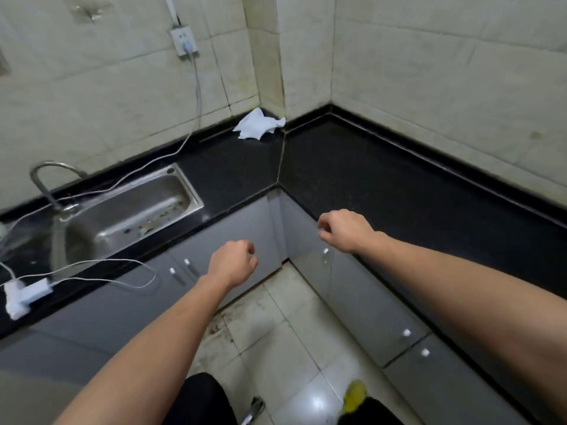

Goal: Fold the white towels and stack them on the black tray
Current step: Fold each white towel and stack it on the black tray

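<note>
1. I am standing on a stained tiled floor, looking down past my dark trousers; something yellow is showing by my right leg, too blurred to name.
2. I am holding both bare arms out ahead of me. My left hand is hanging in the air in front of the grey cupboard doors, fingers curled in narrow and gripping nothing.
3. My right hand is hovering over the front edge of the black bench, fingers also curled in narrow and holding nothing.
4. At the left edge of the bench a white plug adapter is lying on a wad of white cloth, with a thin white cable looping away from it.
5. Beyond that, a steel sink is sitting in the bench, with a curved tap arching beside it.
6. The white towel is lying crumpled in the far corner of the bench, against the tiled wall and well apart from both hands.
7. Up on the wall, a socket is carrying a plug; any marking on it is too blurred for me to read.
</note>
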Motion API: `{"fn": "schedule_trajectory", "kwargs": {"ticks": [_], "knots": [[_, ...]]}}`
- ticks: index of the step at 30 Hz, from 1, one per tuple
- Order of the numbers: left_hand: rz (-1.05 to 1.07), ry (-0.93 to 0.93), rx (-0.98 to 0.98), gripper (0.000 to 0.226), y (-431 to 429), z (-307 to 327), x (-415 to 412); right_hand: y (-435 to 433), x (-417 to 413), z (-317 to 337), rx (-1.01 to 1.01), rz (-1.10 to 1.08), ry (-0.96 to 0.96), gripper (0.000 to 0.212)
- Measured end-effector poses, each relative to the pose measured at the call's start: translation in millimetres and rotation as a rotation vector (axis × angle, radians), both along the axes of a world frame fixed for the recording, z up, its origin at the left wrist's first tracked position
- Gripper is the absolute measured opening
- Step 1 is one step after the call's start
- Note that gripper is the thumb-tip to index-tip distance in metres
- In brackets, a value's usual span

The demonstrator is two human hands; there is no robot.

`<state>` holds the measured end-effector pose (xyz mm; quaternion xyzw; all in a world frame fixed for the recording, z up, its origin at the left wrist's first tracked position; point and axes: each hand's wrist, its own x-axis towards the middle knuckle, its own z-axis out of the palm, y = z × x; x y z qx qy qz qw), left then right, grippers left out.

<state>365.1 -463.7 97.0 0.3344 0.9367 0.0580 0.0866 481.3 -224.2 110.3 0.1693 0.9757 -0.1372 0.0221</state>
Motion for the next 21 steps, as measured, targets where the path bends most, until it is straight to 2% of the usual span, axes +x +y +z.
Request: {"fn": "schedule_trajectory", "kwargs": {"ticks": [5,12,16,21], "knots": [[-0.007,-0.023,-0.011,0.026,35,-11,-64,42,-74,-14,-0.040,-0.001,-0.041,0.022],[0.059,0.008,-0.022,0.019,108,4,-194,124,-208,-26,-0.095,-0.035,-0.041,0.024],[0.123,0.001,0.053,0.019,153,14,-256,170,-282,-19,-0.107,-0.021,-0.034,0.025],[0.091,-0.031,-0.043,0.019,178,3,-302,197,-345,-29,-0.150,-0.005,-0.107,0.025]]}}
